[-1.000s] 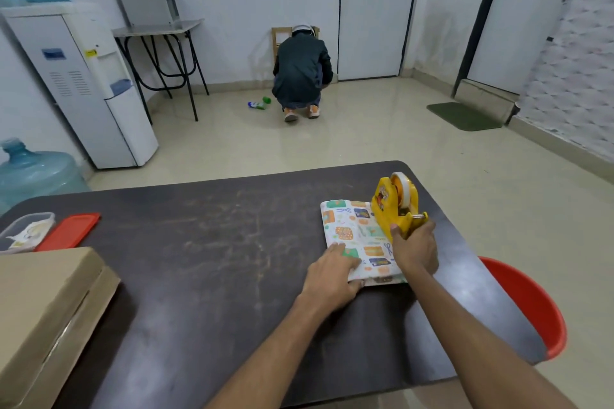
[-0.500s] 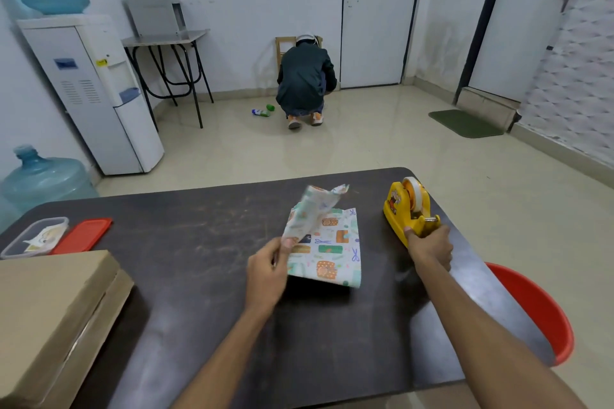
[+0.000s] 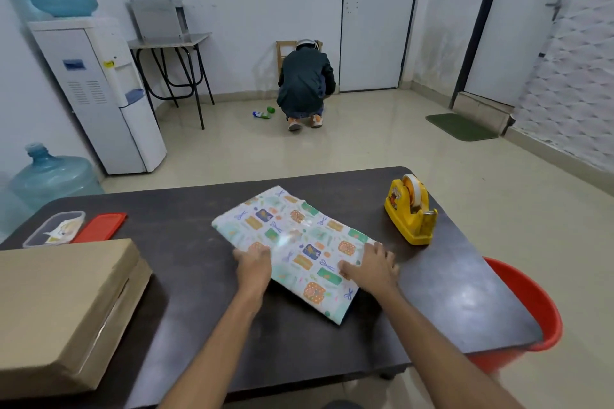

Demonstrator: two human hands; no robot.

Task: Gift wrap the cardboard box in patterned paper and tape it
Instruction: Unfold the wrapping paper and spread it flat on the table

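I see the folded sheet of patterned wrapping paper (image 3: pixel 295 242) lying flat in the middle of the dark surface (image 3: pixel 186 276). My left hand (image 3: pixel 253 265) pinches its near-left edge; my right hand (image 3: pixel 372 264) presses flat on its right edge, fingers spread, gripping nothing. The yellow plastic tape dispenser (image 3: pixel 411 211) stands apart at right, the brown cardboard box (image 3: pixel 59 302) at far left.

The patterned paper (image 3: pixel 292 242) is white with mint green, orange and navy blocks and small blue scissors. The tape dispenser (image 3: pixel 410 212) is yellow, its roll whitish, with what may be a cartoon sticker. The table (image 3: pixel 186 262) is dark brown, the cardboard box (image 3: pixel 63 305) plain tan, the bucket (image 3: pixel 528 312) red.
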